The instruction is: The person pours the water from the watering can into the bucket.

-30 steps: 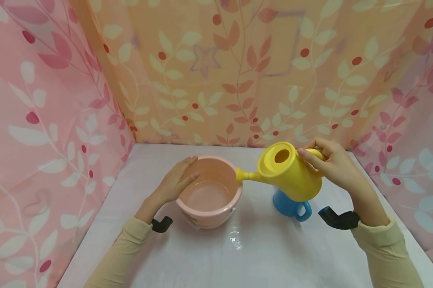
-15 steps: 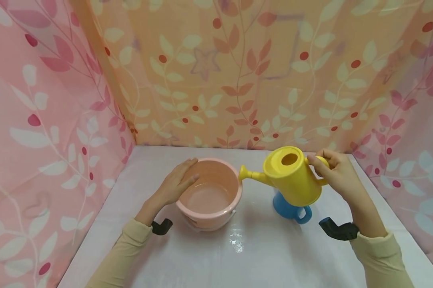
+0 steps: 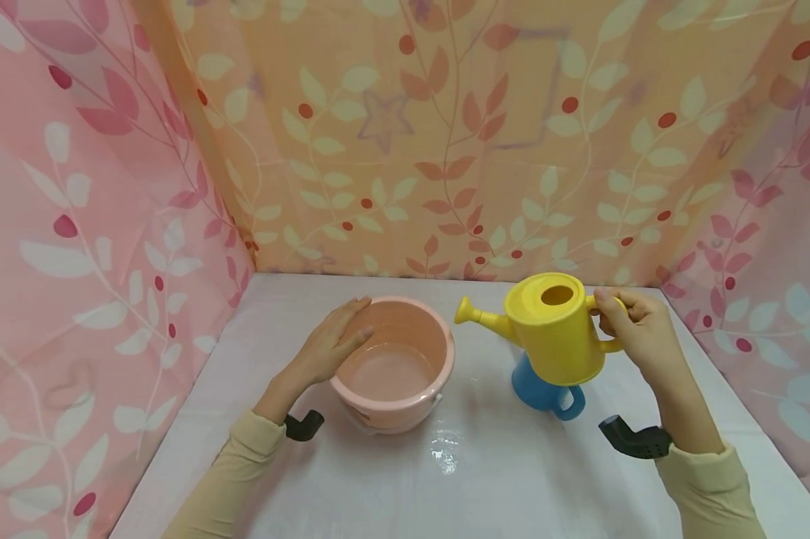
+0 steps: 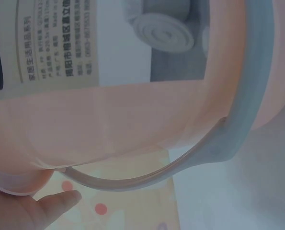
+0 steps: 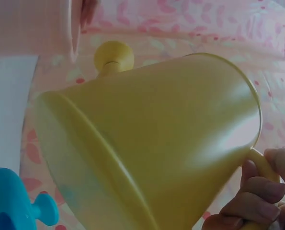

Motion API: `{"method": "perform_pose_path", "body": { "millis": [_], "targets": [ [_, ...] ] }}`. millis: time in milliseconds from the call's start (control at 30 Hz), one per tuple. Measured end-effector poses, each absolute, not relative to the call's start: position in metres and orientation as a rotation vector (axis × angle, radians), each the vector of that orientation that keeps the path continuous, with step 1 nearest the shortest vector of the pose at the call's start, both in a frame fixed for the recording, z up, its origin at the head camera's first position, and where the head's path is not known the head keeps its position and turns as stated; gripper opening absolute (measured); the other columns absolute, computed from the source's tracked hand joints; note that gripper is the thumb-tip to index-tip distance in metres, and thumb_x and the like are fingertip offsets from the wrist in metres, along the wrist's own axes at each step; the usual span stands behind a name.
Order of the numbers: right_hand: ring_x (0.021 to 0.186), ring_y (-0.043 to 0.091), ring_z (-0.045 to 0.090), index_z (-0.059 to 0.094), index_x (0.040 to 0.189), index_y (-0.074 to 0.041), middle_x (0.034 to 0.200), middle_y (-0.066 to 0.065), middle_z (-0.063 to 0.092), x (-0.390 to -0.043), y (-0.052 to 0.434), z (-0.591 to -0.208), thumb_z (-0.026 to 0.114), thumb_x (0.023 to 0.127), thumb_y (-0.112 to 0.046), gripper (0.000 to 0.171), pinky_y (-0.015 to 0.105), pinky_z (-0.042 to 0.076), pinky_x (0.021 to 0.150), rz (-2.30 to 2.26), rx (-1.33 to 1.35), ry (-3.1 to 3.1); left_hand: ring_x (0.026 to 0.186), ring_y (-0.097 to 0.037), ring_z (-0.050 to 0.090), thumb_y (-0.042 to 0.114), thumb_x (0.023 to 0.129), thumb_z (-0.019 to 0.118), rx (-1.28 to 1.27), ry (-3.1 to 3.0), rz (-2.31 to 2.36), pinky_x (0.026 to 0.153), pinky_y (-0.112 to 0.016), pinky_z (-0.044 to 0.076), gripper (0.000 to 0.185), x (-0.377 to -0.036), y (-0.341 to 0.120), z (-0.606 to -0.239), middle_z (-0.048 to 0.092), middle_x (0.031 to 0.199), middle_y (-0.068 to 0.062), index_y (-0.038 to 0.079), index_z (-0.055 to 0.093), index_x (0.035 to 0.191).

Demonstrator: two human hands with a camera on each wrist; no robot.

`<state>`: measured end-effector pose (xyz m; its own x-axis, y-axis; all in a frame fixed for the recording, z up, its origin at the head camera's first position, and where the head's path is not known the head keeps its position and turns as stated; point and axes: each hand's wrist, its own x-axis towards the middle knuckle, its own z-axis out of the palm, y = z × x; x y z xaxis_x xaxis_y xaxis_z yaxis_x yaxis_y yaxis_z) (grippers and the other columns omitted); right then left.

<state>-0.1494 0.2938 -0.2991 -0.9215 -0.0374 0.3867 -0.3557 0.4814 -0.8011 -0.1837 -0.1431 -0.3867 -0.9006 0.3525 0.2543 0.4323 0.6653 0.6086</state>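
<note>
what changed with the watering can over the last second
The right hand, gripping the handle, tipped the yellow watering can back upright and drew it right; its spout rose off the pink basin rim. The left hand stayed resting on the basin's near-left rim, and the blue cup did not move.

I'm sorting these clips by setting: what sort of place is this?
Probably a staged tabletop booth, not a real kitchen: leaf-print curtains wall in a white table bearing only a pink basin, yellow watering can and blue cup.

Smooth, glossy plastic: yellow watering can [image 3: 556, 329], pink basin [image 3: 394, 363], blue cup [image 3: 543, 389]. Glossy white tabletop [image 3: 445, 479]; printed cloth curtains [image 3: 445, 135].
</note>
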Motion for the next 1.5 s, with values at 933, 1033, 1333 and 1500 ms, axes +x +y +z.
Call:
{"method": "perform_pose_path", "body": {
  "millis": [933, 1033, 1333, 1500],
  "targets": [
    [0.057, 0.012, 0.042, 0.061, 0.078, 0.001, 0.054, 0.003, 0.04, -0.152, 0.311, -0.324, 0.051, 0.096, -0.015, 0.026, 0.015, 0.04, 0.055, 1.882, 0.177, -1.991, 0.14, -0.024, 0.022, 0.051, 0.095, 0.042, -0.634, -2.771, -1.06, 0.108, -0.054, 0.023, 0.059, -0.183, -0.142, -0.386, 0.028, 0.151, -0.001, 0.024, 0.03, 0.146],
    [0.057, 0.013, 0.041, 0.06, 0.078, 0.002, 0.055, 0.003, 0.04, -0.153, 0.313, -0.327, 0.05, 0.096, -0.016, 0.027, 0.016, 0.039, 0.054, 1.919, 0.163, -1.952, 0.14, -0.025, 0.022, 0.05, 0.095, 0.042, -0.636, -2.769, -1.061, 0.108, -0.054, 0.023, 0.059, -0.183, -0.142, -0.386, 0.028, 0.151, -0.001, 0.023, 0.03, 0.146],
    [0.059, 0.012, 0.042, 0.06, 0.076, 0.0, 0.057, 0.002, 0.041, -0.153, 0.32, -0.336, 0.052, 0.095, -0.021, 0.029, 0.015, 0.041, 0.056, 1.979, 0.038, -1.857, 0.14, -0.025, 0.022, 0.05, 0.095, 0.042, -0.63, -2.767, -1.071, 0.109, -0.054, 0.022, 0.059, -0.183, -0.142, -0.388, 0.028, 0.151, -0.001, 0.024, 0.03, 0.146],
    [0.059, 0.012, 0.043, 0.059, 0.074, -0.002, 0.061, 0.002, 0.045, -0.153, 0.322, -0.338, 0.053, 0.095, -0.023, 0.03, 0.014, 0.045, 0.059, 2.006, -0.059, -1.772, 0.14, -0.026, 0.022, 0.05, 0.095, 0.042, -0.63, -2.761, -1.077, 0.108, -0.055, 0.022, 0.059, -0.184, -0.142, -0.389, 0.028, 0.151, -0.001, 0.023, 0.03, 0.146]
  ]
}}
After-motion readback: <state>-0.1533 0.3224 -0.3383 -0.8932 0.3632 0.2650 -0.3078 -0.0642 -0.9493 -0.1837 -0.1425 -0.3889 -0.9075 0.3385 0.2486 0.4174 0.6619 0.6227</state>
